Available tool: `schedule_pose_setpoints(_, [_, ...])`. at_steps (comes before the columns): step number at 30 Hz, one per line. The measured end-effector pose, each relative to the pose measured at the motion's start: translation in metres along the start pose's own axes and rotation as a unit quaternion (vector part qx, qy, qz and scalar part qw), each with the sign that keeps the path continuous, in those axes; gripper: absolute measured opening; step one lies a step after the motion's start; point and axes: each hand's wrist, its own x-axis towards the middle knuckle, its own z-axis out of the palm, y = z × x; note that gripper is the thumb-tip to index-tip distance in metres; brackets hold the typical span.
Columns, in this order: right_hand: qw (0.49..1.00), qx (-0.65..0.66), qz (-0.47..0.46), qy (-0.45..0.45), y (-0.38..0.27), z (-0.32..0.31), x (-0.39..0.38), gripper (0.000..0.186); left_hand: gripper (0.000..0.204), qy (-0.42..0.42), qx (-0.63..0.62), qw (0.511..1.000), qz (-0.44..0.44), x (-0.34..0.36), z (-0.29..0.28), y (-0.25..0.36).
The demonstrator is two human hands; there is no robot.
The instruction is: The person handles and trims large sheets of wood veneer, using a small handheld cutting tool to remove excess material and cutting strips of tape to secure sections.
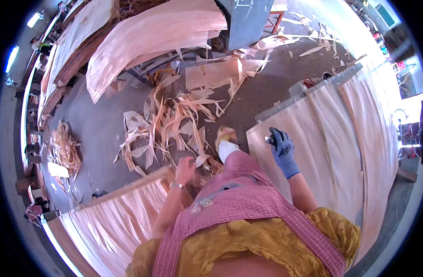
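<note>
My bare left hand [185, 170], with a band at the wrist, hangs beside the inner corner of the left stack of pale wood veneer sheets [123, 207]. Its fingers are slightly blurred, loosely curled and apart; nothing shows in them. My right hand [283, 150] wears a blue knit glove with dark fingertips. It is closed around a small dark object with a pale tip [267, 138], whose kind I cannot make out. This hand is over the near edge of the right veneer stack [308, 134]; contact is not clear.
Torn veneer strips [174, 120] lie heaped on the grey floor [100, 124] ahead of my foot [226, 136]. A large curved pile of veneer [156, 37] stands beyond, next to a blue-grey panel [248, 23]. Another scrap bundle [63, 147] lies far left.
</note>
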Motion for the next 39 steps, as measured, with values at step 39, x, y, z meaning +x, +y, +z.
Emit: schedule_pose_setpoints(39, [0.824, -0.354, -0.26, -0.357, 0.17, 0.811, 0.702, 0.032, 0.057, -0.185, 0.251, 0.947, -0.074, 0.612, -0.053, 0.04])
